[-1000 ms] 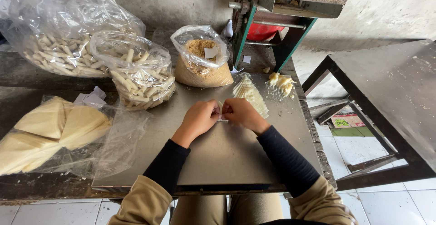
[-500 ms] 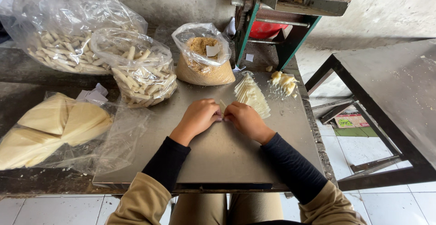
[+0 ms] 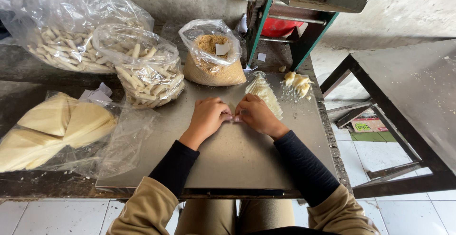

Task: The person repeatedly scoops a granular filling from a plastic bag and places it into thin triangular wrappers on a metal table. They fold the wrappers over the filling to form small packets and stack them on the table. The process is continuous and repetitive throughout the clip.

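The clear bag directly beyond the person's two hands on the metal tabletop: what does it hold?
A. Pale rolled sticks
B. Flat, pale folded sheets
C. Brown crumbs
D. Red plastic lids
C: the open clear bag straight beyond the left hand and right hand is filled with brown crumbs, while the pale rolled sticks fill the bags further left.

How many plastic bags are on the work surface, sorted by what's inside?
Bags of pale rolled sticks: 2
Bag of brown crumbs: 1
Bag of pale triangular sheets: 1
Total: 4 bags
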